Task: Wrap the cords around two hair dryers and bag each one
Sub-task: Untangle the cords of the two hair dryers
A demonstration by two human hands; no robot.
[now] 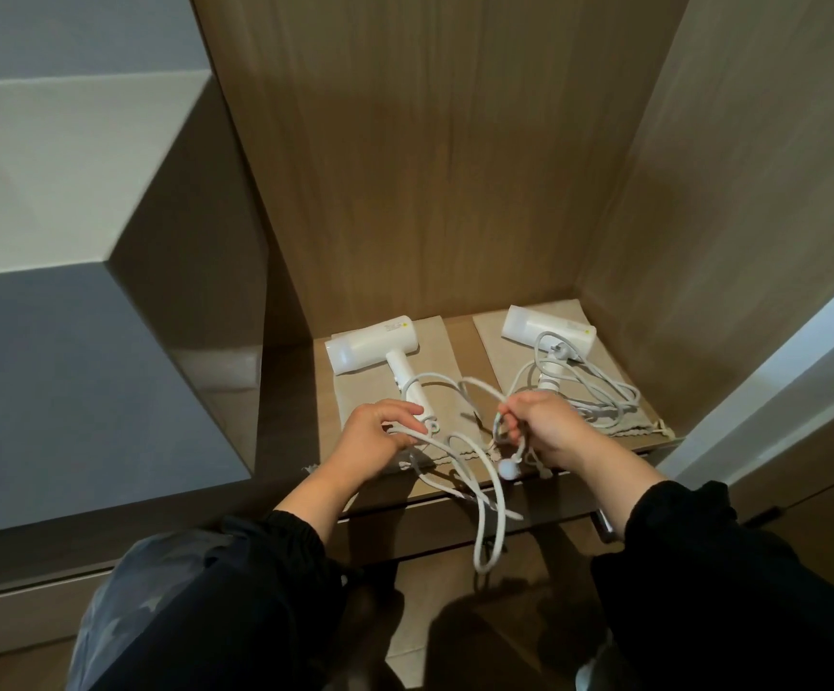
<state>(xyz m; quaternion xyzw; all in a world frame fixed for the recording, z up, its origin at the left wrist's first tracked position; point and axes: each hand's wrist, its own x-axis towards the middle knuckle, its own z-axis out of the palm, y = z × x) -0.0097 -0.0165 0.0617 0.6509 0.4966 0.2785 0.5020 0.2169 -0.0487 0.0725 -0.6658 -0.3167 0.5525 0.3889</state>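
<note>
Two white hair dryers lie on a wooden shelf, each on a flat beige drawstring bag. The left dryer (372, 349) rests on the left bag (442, 341). My left hand (377, 433) holds the end of its handle together with the cord. My right hand (542, 426) grips loops of that same white cord (489, 521), whose plug (509, 469) hangs below my fingers while a long loop dangles over the shelf's front edge. The right dryer (549, 331) lies on the right bag (619, 364) with its own cord (599, 386) loosely piled on and beside it.
The shelf (467, 326) sits in a wooden niche with a back panel (429, 167) and a right side wall (704, 216). A grey-white block (80, 216) juts out on the left. My knees are below the shelf's front edge.
</note>
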